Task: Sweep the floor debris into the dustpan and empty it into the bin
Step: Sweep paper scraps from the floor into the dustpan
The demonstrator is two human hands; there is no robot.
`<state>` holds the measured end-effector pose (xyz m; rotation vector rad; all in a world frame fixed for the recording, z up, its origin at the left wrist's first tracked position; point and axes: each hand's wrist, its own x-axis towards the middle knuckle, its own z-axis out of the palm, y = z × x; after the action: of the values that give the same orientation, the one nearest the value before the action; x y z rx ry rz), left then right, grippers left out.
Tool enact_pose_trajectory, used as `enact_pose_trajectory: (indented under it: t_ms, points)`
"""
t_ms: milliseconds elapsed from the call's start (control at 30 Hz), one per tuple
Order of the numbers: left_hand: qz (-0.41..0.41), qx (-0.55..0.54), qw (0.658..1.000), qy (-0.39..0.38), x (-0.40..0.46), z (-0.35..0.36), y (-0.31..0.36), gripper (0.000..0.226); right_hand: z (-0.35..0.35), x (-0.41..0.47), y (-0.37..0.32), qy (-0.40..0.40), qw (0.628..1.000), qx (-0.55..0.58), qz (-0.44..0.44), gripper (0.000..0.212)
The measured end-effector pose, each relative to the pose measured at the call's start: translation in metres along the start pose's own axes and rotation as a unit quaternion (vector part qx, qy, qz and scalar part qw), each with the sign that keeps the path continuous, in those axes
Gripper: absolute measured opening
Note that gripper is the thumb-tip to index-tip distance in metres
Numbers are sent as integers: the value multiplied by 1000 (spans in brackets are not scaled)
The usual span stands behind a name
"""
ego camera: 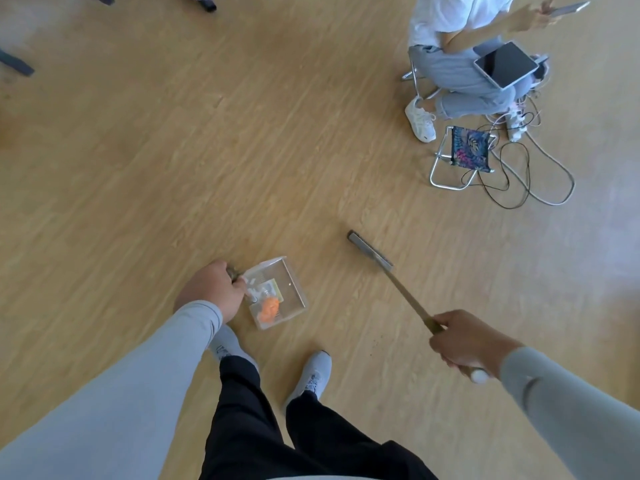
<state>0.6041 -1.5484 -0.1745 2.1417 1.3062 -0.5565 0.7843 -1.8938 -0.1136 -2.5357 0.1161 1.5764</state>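
Observation:
A clear plastic dustpan [292, 284] sits on the wooden floor just ahead of my feet. Inside it lie an orange crumpled scrap [269, 308], white bits and a yellowish paper. My left hand [211, 289] grips the dustpan's handle at its left side. My right hand [462, 342] grips the wooden handle of a broom [408, 299]. The broom's dark grey head [370, 251] is to the right of the dustpan, apart from it. No bin is in view.
A person sits on a low stool [414, 72] at the upper right with a tablet [505, 64] on the lap. A folding stool [460, 157] and loose cables [530, 181] lie beside them. My grey shoes [311, 375] stand just behind the dustpan.

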Motion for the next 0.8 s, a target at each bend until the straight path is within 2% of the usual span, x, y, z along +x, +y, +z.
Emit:
enact_pose_trajectory:
  t_ms: [133,233,333,467,600,800]
  points:
    - [-1,8,1000,10,0,2,-1,43,39,-3,-26,-78,996,7,35,28]
    - [1,3,1000,11,-2,1,-1,41,53,-18,-32,-121,992,38,16,29]
    - [6,4,1000,6,-4,0,-2,44,34,-30,-19,-148,985,87,13,43]
    - [2,8,1000,1,-9,-4,-8,46,-5,-41,6,-160,974,161,8,45]
    - [6,-7,1000,-10,-12,-10,-19,45,-14,-54,10,-138,972,191,-5,52]
    - [14,6,1000,-11,-16,-19,-31,36,30,-41,-46,-17,992,124,-34,61]
